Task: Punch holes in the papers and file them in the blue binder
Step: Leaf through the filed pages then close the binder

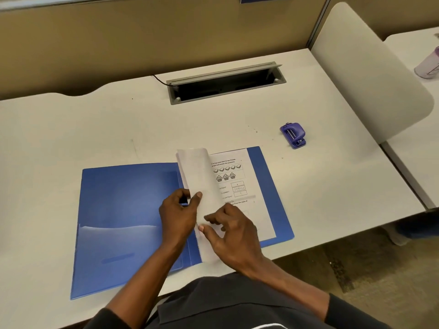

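Note:
The blue binder (123, 210) lies open and flat on the desk in front of me. On its right half rests a printed worksheet (240, 186) with cake and cupcake pictures. A sheet of white paper (202, 176) stands curled up along the binder's spine. My left hand (177, 214) pinches the sheet's left edge between thumb and fingers. My right hand (231, 231) rests on the lower part of the same sheet, fingers spread and pressing it near the spine. The purple hole punch (293, 135) sits apart on the desk at the far right, untouched.
A grey cable tray (225, 84) with its lid raised is sunk into the white desk (71, 129) behind the binder, with a black cable at its left. A white divider panel (363, 74) rises at the right. A plastic bottle (428, 64) stands on the neighbouring desk.

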{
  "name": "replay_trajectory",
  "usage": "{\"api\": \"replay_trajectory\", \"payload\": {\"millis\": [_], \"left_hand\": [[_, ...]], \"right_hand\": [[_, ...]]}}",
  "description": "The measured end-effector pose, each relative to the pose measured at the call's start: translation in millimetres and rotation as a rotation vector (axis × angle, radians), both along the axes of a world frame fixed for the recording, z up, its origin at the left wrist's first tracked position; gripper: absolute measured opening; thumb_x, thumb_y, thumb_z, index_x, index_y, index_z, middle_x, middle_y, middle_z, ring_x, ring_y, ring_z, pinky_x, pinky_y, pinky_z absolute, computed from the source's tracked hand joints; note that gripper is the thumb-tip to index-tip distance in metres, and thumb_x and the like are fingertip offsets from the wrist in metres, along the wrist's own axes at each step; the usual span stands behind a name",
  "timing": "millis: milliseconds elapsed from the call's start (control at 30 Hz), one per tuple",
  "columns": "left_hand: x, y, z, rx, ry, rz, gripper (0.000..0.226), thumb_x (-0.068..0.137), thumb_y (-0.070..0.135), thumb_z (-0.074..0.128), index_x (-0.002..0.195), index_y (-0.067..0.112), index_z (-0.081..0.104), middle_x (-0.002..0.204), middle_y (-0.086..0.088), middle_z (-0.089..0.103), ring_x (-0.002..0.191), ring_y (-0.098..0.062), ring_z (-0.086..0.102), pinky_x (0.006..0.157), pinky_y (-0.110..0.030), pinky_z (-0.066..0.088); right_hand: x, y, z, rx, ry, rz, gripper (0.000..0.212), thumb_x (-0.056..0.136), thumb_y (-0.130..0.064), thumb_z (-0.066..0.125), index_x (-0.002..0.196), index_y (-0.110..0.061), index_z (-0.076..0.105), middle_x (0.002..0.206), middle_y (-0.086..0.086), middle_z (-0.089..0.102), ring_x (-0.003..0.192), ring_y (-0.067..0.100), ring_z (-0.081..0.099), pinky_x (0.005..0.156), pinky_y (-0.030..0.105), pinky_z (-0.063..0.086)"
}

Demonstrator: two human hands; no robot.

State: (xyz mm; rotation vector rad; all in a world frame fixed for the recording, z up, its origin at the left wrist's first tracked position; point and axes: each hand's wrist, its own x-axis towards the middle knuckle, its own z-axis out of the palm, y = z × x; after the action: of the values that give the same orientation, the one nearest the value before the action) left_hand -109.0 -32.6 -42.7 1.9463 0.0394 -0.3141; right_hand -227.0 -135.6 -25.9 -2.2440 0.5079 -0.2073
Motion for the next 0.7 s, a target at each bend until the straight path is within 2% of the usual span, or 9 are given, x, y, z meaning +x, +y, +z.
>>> {"api": "replay_trajectory", "payload": {"millis": [67, 133, 233, 333, 533, 633, 700], "left_hand": [[4, 4, -2, 0.008, 0.014, 0.03, 0.012, 0.094, 0.03, 0.08, 0.1, 0.021, 0.074, 0.094, 0.004, 0.076, 0.09, -0.02, 0.072, 0.082, -0.041, 0.064], [8, 9, -2, -0.013, 0.048, 0.086, 0.012, 0.093, 0.027, 0.08, 0.102, 0.023, 0.073, 0.094, 0.002, 0.076, 0.089, -0.023, 0.073, 0.083, -0.045, 0.064], [15, 18, -5, -0.025, 0.084, 0.131, 0.013, 0.092, 0.023, 0.082, 0.102, 0.023, 0.073, 0.094, -0.004, 0.076, 0.09, -0.029, 0.073, 0.083, -0.046, 0.063], [19, 25, -7, -0.015, 0.084, 0.135, 0.016, 0.09, 0.022, 0.083, 0.104, 0.019, 0.075, 0.095, -0.01, 0.076, 0.09, -0.032, 0.072, 0.084, -0.048, 0.062], [20, 32, -12, -0.002, 0.091, 0.131, 0.013, 0.09, 0.022, 0.084, 0.097, 0.023, 0.073, 0.096, -0.013, 0.076, 0.083, -0.023, 0.068, 0.085, -0.05, 0.061], [18, 32, -14, 0.0, 0.098, 0.128, 0.013, 0.091, 0.021, 0.083, 0.1, 0.022, 0.073, 0.095, -0.008, 0.076, 0.088, -0.029, 0.072, 0.085, -0.047, 0.063], [18, 32, -15, 0.001, 0.107, 0.126, 0.015, 0.091, 0.022, 0.083, 0.103, 0.018, 0.075, 0.095, -0.006, 0.076, 0.092, -0.032, 0.074, 0.085, -0.046, 0.064]], "right_hand": [[0, -7, 0, 0.036, 0.022, -0.102, 0.034, 0.092, -0.053, 0.068, 0.113, -0.026, 0.074, 0.108, -0.009, 0.069, 0.096, 0.009, 0.067, 0.08, 0.027, 0.062], [-2, -24, -7, -0.004, 0.079, -0.241, 0.033, 0.093, -0.051, 0.069, 0.116, -0.028, 0.072, 0.113, -0.009, 0.067, 0.101, 0.01, 0.066, 0.082, 0.033, 0.06], [-6, -58, -20, -0.075, 0.311, -0.394, 0.054, 0.091, -0.057, 0.068, 0.133, -0.025, 0.063, 0.13, 0.0, 0.059, 0.121, 0.023, 0.06, 0.097, 0.045, 0.054], [-10, -81, -29, -0.111, 0.512, -0.448, 0.065, 0.091, -0.061, 0.066, 0.14, -0.019, 0.056, 0.138, 0.009, 0.054, 0.131, 0.03, 0.05, 0.108, 0.047, 0.045], [-11, -85, -39, -0.078, 0.609, -0.468, 0.069, 0.088, -0.065, 0.066, 0.141, -0.023, 0.053, 0.139, 0.008, 0.054, 0.132, 0.03, 0.049, 0.109, 0.05, 0.041], [-6, -81, -37, -0.075, 0.614, -0.473, 0.065, 0.086, -0.065, 0.067, 0.135, -0.024, 0.054, 0.134, 0.007, 0.056, 0.129, 0.03, 0.05, 0.107, 0.05, 0.04], [-2, -82, -37, 0.0, 0.606, -0.502, 0.06, 0.085, -0.063, 0.071, 0.128, -0.024, 0.055, 0.128, 0.006, 0.06, 0.124, 0.03, 0.054, 0.105, 0.05, 0.041]]}}
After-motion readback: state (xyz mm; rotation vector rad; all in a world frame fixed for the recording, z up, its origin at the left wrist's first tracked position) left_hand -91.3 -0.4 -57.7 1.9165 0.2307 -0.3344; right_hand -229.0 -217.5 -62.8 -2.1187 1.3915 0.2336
